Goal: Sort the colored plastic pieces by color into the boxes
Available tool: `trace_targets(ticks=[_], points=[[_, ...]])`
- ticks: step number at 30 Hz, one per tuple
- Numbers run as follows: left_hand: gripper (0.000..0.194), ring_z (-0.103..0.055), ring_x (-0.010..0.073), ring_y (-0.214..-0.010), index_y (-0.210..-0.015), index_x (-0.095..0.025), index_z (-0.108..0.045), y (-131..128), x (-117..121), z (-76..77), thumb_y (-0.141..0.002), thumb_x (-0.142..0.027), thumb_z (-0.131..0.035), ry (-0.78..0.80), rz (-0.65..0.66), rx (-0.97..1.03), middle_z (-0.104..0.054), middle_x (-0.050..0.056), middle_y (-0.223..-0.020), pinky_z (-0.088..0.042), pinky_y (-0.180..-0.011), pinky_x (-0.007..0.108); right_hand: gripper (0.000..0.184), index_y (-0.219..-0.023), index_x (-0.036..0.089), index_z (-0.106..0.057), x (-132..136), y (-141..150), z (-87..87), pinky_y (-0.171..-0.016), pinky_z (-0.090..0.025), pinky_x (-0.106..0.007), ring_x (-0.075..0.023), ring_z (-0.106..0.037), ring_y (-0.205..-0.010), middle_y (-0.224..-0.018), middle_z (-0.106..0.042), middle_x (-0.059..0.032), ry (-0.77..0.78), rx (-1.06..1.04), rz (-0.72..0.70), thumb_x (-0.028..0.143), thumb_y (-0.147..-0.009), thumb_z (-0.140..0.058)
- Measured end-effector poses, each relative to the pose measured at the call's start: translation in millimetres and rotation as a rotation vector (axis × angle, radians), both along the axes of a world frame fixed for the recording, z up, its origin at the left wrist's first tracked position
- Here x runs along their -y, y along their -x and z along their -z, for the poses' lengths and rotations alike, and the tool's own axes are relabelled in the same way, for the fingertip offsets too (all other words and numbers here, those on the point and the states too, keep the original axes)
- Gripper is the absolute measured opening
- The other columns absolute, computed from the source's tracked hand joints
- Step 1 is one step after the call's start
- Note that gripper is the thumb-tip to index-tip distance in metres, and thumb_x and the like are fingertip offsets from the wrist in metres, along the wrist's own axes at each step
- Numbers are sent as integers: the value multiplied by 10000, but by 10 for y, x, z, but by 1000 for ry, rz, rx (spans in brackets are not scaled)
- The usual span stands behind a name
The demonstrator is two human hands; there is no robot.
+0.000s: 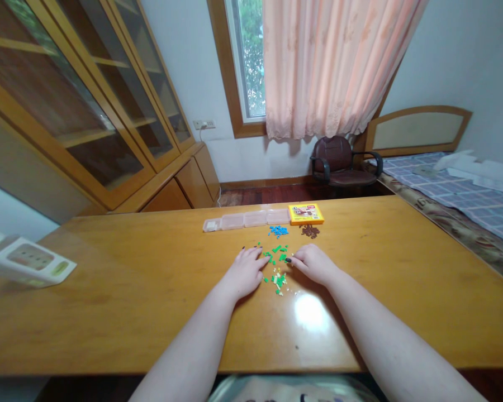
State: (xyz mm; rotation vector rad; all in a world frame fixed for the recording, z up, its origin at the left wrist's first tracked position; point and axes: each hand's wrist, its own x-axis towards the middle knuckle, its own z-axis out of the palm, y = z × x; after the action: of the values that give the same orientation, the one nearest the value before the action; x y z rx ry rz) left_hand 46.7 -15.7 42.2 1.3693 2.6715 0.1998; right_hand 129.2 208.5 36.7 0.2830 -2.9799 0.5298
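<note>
Small green building bricks (282, 257) lie loosely scattered on the table between my two hands. Nearer to me is a mixed pile of green and cream bricks (279, 281), with a few yellow bits beside it. My left hand (245, 272) rests on the table with its fingers spread, one fingertip at the left edge of the green bricks. On the other side, my right hand (315, 263) has its fingers drawn together and the thumb tip by the green bricks; anything between them is too small to make out. Beyond them sit a blue brick pile (278, 230) and a brown brick pile (309, 231).
A yellow box (306, 214) and a row of clear plastic trays (255, 218) line the table's far edge. At the left end stands a white container (36, 261). Past the wooden table (151, 318) are a chair (338, 162), a bed (452, 170) and a glass-fronted cabinet (121, 89).
</note>
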Motion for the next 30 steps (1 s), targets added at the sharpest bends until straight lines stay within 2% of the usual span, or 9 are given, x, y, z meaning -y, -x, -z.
trace_targets(ticks=[6, 16, 23, 27, 30], points=[[506, -318, 264, -1315, -1287, -284, -506, 24, -10, 27, -792, -183, -475, 25, -38, 3, -376, 64, -1432, -199, -1104, 476, 491, -665, 158, -662, 0, 3, 6, -639, -305, -260, -141, -529, -615, -667, -666, -70, 38, -4, -23, 390, -949, -336], [440, -337, 245, -1301, -1192, -266, -589, 10, -14, 3, -781, -158, -478, -27, 26, 13, -422, 58, -1394, -230, -1099, 447, 452, -678, 162, -660, -14, 9, 22, -637, -301, -254, -135, -528, -618, -677, -666, -59, 29, -28, -25, 371, -945, -362], [392, -376, 265, -1270, -1142, -219, -622, 41, -15, 23, -786, -155, -469, 15, -34, -21, -457, 95, -1366, -228, -1094, 463, 475, -688, 160, -665, -11, 10, 6, -653, -309, -263, -147, -536, -642, -693, -669, -71, 39, -4, -19, 388, -950, -340], [465, -344, 269, -1296, -1233, -229, -557, 31, -6, 6, -780, -157, -478, 17, -52, -22, -423, 97, -1396, -221, -1095, 473, 472, -675, 163, -654, -17, 11, 18, -646, -301, -254, -139, -530, -633, -681, -664, -61, 45, -24, -29, 385, -953, -343], [464, -324, 267, -1311, -1226, -254, -565, 1, -9, -20, -779, -163, -478, 15, -6, -25, -413, 78, -1406, -215, -1099, 470, 455, -667, 162, -645, -19, 12, 28, -638, -295, -251, -134, -523, -616, -671, -660, -58, 39, -32, -27, 370, -949, -356]])
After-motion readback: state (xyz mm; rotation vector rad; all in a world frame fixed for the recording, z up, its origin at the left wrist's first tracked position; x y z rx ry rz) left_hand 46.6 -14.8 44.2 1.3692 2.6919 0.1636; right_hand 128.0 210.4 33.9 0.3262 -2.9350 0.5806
